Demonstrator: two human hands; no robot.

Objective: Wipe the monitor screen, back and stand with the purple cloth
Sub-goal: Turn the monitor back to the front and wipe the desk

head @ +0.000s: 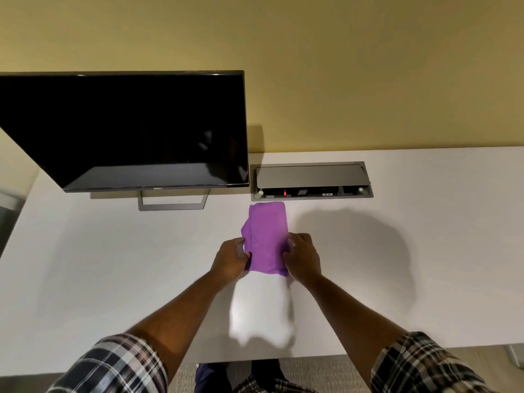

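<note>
Yellow wall (340, 66) fills the upper half of the view, and below it a white desk (99, 265) runs from edge to edge, its near edge crossing just above the person's plaid sleeves (119, 364). On the desk at about ten o'clock from the hands stands the monitor (136, 129), its dark screen switched off, carried on an open grey frame stand (173, 204) whose front bar rests on the desktop. At one o'clock from the hands, close to the wall, a grey cable box (312, 180) is sunk into the desk with its lid tipped up and a small red light showing inside. The purple cloth (266, 236), folded into a tall strip, lies on the desk between the stand and the cable box, slightly nearer to the person, with its far end pointing to twelve o'clock. The left hand (231, 258) grips the cloth's near left edge, fingers curled round the fold, while the right hand (302, 256) pinches the near right edge, thumb on top. Both hands therefore hold the near end, and the far end lies flat and free. Bare desktop spreads widely toward three o'clock and toward eight o'clock; the monitor's right edge sits close to the cloth's far left corner. A soft shadow falls on the desk at three o'clock from the right hand.
</note>
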